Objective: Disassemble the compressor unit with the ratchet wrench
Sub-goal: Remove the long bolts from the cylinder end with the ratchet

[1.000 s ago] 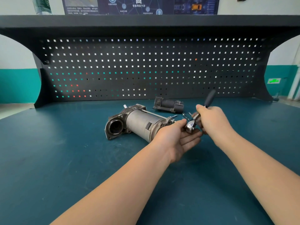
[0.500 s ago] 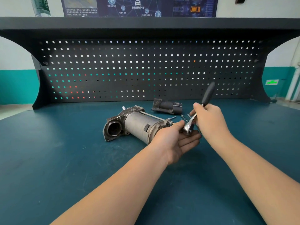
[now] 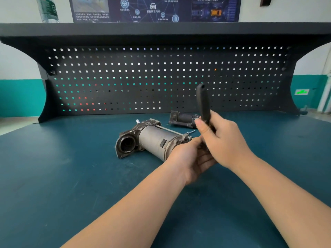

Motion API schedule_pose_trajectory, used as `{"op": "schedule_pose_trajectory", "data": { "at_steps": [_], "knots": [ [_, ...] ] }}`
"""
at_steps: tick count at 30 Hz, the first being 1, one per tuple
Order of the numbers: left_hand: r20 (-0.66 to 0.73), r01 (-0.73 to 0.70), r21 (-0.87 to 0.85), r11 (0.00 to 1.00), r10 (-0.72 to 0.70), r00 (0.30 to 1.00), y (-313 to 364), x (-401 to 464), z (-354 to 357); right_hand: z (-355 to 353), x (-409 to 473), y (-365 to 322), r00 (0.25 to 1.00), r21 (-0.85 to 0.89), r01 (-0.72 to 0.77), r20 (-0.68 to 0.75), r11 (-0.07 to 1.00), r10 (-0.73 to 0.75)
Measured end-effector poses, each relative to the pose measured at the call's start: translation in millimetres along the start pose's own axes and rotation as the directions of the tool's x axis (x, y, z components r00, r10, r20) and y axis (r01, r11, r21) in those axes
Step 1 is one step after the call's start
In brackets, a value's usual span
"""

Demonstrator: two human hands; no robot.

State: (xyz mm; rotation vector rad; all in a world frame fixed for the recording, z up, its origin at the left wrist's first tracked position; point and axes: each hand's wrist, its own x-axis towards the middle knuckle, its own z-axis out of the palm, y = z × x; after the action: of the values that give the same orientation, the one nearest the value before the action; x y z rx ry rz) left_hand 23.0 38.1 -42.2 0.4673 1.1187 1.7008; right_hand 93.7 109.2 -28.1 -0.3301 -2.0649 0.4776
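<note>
Right hand [image 3: 223,140] grips the ratchet wrench [image 3: 203,102] beside the compressor unit [image 3: 152,140]; left hand [image 3: 191,158] cupped open beneath; a detached part [image 3: 182,119] lies behind.

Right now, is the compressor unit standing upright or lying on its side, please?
Lying on its side: the compressor unit rests lengthwise on the bench, its round opening facing sideways.
</note>
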Motion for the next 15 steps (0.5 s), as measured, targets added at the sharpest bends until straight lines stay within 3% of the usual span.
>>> {"op": "schedule_pose_trajectory", "data": {
  "at_steps": [3, 5, 8, 10, 11, 12, 15],
  "knots": [
    [-0.013, 0.002, -0.015, 1.000, -0.002, 1.000, 0.4, 0.4, 0.2, 4.4, 4.3, -2.5, 0.970, 0.102, -0.203, -0.118, 0.974, 0.214],
    [-0.017, 0.005, -0.016, 1.000, -0.006, 1.000, 0.0, 0.1, 0.9, 2.7, 11.4, 5.8, 0.892, 0.131, -0.416, -0.132, 0.900, 0.431],
    [-0.017, 0.013, -0.015, 1.000, -0.014, 1.000, -0.3, 1.7, 1.3, -3.8, 17.4, 20.5, 0.680, 0.202, -0.725, 0.061, 0.658, 0.731],
    [-0.012, 0.015, -0.016, 1.000, -0.015, 1.000, -0.6, 3.7, 1.5, -5.3, 16.1, 24.6, 0.523, 0.215, -0.850, 0.237, 0.481, 0.819],
    [-0.014, 0.014, -0.018, 1.000, -0.015, 1.000, -0.9, 4.4, 1.9, -5.2, 16.2, 24.9, 0.496, 0.214, -0.866, 0.269, 0.451, 0.826],
    [-0.020, 0.012, -0.024, 1.000, -0.013, 1.000, -1.2, 4.3, 2.1, -5.2, 16.7, 25.2, 0.529, 0.217, -0.847, 0.249, 0.486, 0.811],
    [-0.037, -0.005, -0.040, 0.999, 0.004, 0.999, -1.8, 3.3, 1.6, -5.5, 16.8, 19.9, 0.826, 0.160, -0.557, 0.001, 0.815, 0.564]
  ]
}}
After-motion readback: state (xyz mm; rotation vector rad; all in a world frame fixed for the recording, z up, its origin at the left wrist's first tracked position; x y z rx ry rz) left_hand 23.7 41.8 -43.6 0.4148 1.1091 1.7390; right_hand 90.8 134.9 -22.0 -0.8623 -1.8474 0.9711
